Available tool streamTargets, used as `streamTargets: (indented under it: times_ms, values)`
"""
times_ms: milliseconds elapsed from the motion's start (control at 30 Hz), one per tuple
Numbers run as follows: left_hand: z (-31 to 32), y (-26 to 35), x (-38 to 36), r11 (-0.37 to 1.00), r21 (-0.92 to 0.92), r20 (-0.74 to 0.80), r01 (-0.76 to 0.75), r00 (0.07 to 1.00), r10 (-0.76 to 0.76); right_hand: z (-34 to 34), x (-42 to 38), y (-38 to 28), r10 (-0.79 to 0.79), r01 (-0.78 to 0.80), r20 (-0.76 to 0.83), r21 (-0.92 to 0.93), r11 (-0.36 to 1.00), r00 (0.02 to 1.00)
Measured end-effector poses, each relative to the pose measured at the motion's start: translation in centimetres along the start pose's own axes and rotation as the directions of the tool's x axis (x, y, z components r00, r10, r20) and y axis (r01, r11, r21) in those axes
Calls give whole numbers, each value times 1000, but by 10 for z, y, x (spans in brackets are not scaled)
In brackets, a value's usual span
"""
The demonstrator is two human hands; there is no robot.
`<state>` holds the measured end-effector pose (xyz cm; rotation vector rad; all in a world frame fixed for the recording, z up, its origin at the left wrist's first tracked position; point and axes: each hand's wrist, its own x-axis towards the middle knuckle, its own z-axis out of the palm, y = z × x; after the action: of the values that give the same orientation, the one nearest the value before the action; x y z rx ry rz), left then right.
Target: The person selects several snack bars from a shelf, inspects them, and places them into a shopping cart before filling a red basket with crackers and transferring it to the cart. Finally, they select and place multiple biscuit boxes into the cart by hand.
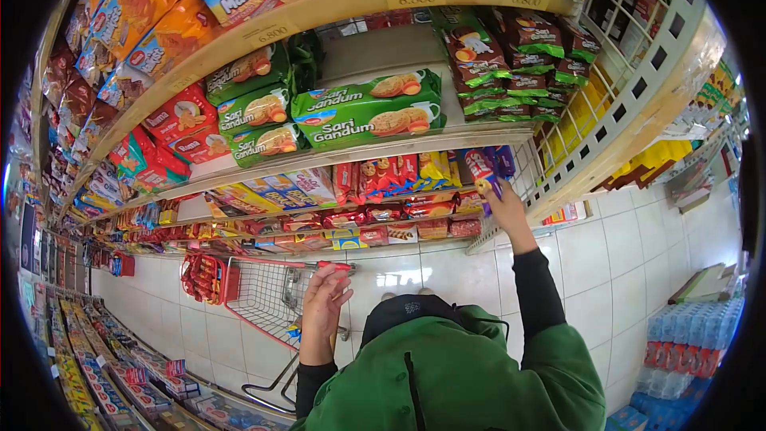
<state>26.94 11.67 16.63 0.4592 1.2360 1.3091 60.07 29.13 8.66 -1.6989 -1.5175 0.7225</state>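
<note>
Your hands are well apart. Your right hand [507, 207] is closed around the lower end of a purple packet [483, 175], which sits upright and slightly tilted at the right end of the shelf [351, 158] below the green Sari Gandum packs [375, 120], by its front corner. Just behind it stand more purple packs [503, 161], with yellow packs [436, 171] and red packs [383, 177] along the front edge to the left. A white wire side panel [550, 144] borders that right corner. Your left hand [321, 303] is raised, fingers loosely bent, next to the red handle [335, 266] of the shopping cart [259, 303]; you cannot tell whether they touch
</note>
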Motion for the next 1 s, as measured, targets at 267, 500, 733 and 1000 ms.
streamTargets:
  times_ms: [267,500,733,1000]
  values:
    - [-34,-6,-18,1000,-4,-183,-23,983,22,74,77,25,-185,100,-229,-340,935,956]
    - [-52,-8,-30,999,-42,-315,-25,949,10,91,79,33,-58,-42,-280,-341,939,958]
    - [-72,-7,-22,998,-44,-362,-43,932,24,86,75,32,-50,-63,-243,-434,899,969]
    - [-114,19,-8,989,20,-488,-147,862,138,84,78,54,-39,-75,-187,-568,820,982]
